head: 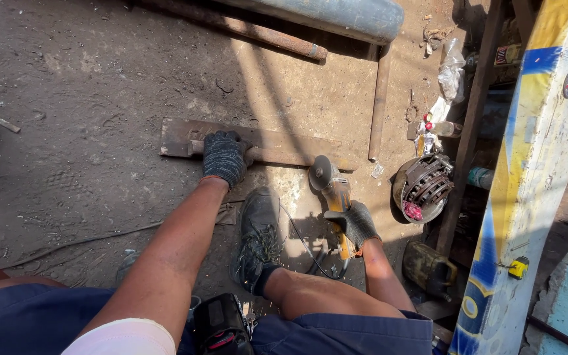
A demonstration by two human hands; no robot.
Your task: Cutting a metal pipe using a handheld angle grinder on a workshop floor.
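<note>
The gloved left hand (225, 156) presses flat, fingers spread, on a rusty bar (261, 156) lying on the plate (179, 137); the right hand (356, 222) grips the grinder (334, 190) (handle mostly hidden), disc at the bar's end; a shoe (258, 236) covers the ground between.

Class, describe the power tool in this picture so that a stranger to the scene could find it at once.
Start at the long rusty steel plate lying on the dirt floor, pinned by the gloved left hand. At its right end, the gloved right hand holds an angle grinder. Unlike the rusty bars around it, it has a yellow body and a round grey disc.
</note>
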